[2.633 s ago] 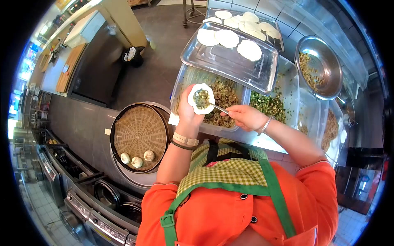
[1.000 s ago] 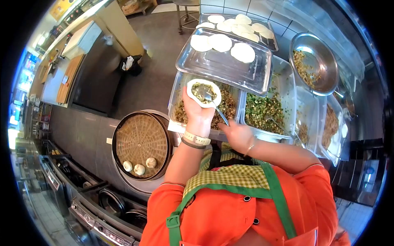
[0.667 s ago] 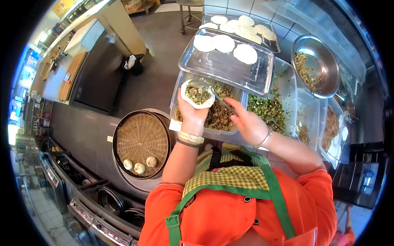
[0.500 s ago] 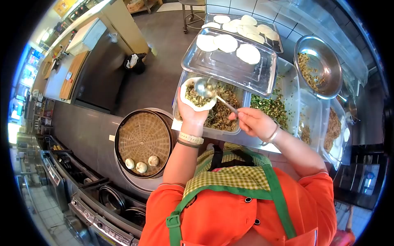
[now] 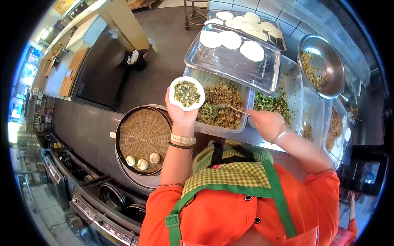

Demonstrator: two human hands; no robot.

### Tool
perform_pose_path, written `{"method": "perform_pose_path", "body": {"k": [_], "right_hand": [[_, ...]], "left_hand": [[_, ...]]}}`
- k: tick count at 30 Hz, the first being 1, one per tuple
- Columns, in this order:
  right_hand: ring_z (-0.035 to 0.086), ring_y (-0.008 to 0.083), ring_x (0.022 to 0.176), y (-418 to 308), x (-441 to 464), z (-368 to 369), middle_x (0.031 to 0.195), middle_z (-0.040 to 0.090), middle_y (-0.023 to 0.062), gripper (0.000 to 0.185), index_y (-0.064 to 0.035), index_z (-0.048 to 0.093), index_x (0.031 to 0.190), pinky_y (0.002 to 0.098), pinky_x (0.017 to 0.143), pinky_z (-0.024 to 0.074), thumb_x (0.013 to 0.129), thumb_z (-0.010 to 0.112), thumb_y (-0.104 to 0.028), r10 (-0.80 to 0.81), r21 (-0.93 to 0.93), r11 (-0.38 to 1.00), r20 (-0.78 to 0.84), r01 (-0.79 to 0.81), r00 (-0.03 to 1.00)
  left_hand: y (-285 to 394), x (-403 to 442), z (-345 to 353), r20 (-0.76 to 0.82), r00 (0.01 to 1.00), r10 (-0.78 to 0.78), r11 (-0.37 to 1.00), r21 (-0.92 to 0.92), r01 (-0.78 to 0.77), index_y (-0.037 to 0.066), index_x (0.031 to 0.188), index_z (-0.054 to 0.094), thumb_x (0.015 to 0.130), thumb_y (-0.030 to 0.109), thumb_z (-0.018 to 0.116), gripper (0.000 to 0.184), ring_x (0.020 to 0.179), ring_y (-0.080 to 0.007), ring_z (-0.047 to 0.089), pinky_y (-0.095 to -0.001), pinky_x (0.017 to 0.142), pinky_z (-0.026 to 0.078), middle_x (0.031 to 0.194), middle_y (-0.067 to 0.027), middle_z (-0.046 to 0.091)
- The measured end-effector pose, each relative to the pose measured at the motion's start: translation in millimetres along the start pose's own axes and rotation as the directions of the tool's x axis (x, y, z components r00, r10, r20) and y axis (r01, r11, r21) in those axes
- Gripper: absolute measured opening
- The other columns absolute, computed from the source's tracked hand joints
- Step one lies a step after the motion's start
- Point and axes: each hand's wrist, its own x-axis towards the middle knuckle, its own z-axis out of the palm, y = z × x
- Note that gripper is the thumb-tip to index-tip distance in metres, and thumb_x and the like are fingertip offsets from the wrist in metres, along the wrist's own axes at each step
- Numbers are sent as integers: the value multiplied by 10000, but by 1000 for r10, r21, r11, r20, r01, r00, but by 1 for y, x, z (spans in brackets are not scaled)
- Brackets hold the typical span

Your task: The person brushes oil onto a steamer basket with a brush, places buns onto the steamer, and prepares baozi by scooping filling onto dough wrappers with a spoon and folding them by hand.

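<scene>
On my raised left hand (image 5: pixel 183 117) rests a round dough wrapper (image 5: pixel 201 91), cupped from below and filled with chopped green filling (image 5: pixel 186 93). Its pale rim stands up around the filling. My right hand (image 5: pixel 267 125) is closed around the handle of a spoon (image 5: pixel 238 109). The spoon's bowl lies in the brown-green filling (image 5: pixel 223 117) of a clear plastic tub (image 5: pixel 223 132), mostly hidden by the mixture. Flat dough wrappers (image 5: pixel 229 39) lie on a metal tray (image 5: pixel 230 67) over the tub's far side.
A woven steamer (image 5: pixel 141 131) at left holds three shaped buns (image 5: pixel 143 164). Beside my tub stands another with chopped greens (image 5: pixel 273 104). A steel bowl (image 5: pixel 333 78) with some filling is at the right. More wrappers (image 5: pixel 252 26) lie on a tray behind. Another person's arm (image 5: pixel 352 213) shows at lower right.
The spoon has left the wrapper and gone down into the tub's filling, my right hand shifting right. My left hand with the filled wrapper has moved slightly left.
</scene>
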Motion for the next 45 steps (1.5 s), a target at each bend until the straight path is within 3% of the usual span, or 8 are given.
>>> {"method": "perform_pose_path", "body": {"k": [4, 8, 14, 22, 28, 34, 40, 45], "right_hand": [[572, 273, 744, -6, 9, 12, 827, 554, 127, 279, -77, 550, 1064, 361, 666, 474, 807, 500, -174, -39, -378, 921, 159, 97, 987], [536, 151, 686, -36, 47, 13, 829, 563, 97, 297, -55, 569, 1000, 276, 636, 454, 775, 613, -245, 81, 577, 816, -59, -32, 995], [522, 80, 705, -54, 74, 38, 773, 592, 37, 214, 3, 575, 854, 225, 631, 433, 785, 631, -192, 272, 977, 192, 43, -98, 961], [521, 85, 633, -47, 73, 13, 778, 600, 75, 144, -8, 598, 795, 237, 570, 427, 749, 657, -132, 299, 707, 707, -276, -19, 913], [532, 70, 701, -26, 82, 27, 793, 598, 41, 169, 3, 604, 810, 231, 606, 437, 771, 645, -157, 221, 957, 248, 97, -152, 970], [536, 76, 693, -35, 69, -3, 770, 607, 61, 170, 2, 611, 828, 234, 612, 442, 759, 650, -149, 108, 569, 818, -290, 81, 951], [506, 102, 633, -15, 81, 16, 723, 575, 37, 190, -8, 613, 841, 234, 616, 440, 750, 664, -167, 194, 913, 404, -27, -55, 981], [535, 100, 687, -31, 66, -17, 755, 577, 28, 193, 4, 607, 826, 236, 642, 450, 760, 660, -169, 61, 545, 835, -243, 84, 968]], "left_hand": [[-7, -4, 28, 38, 998, -44, 994, -100, 47, 41, 975, 570, 868, 288, 375, 333, 941, -258, 566, -410, 849, 445, 1003, -102, 602], [-20, -8, 44, 91, 993, -76, 986, -140, 88, 29, 994, 555, 873, 273, 364, 333, 931, -262, 568, -413, 841, 447, 1002, -112, 598], [-35, -14, 58, -16, 997, 72, 996, 43, -72, 47, 1048, 518, 887, 348, 310, 400, 941, -245, 545, -395, 825, 443, 1010, -89, 576], [-39, -15, 57, -69, 961, 269, 942, 226, -248, 75, 1063, 501, 905, 315, 318, 341, 923, -186, 551, -340, 794, 448, 992, -48, 567], [-37, -22, 58, -68, 994, 89, 991, 101, -82, 75, 1031, 517, 905, 324, 326, 338, 905, -188, 558, -347, 788, 450, 964, -53, 580], [-41, -22, 49, -50, 996, 80, 989, 125, -73, 65, 1012, 523, 898, 335, 343, 344, 886, -190, 569, -358, 795, 451, 951, -53, 592], [-42, -27, 51, -48, 994, -99, 995, 11, 99, 57, 1019, 530, 897, 305, 341, 335, 909, -193, 565, -351, 806, 450, 969, -58, 594], [-41, -22, 36, -10, 992, -125, 992, 6, 125, 48, 1038, 531, 885, 323, 344, 366, 934, -246, 563, -398, 815, 461, 1008, -105, 588]]}}
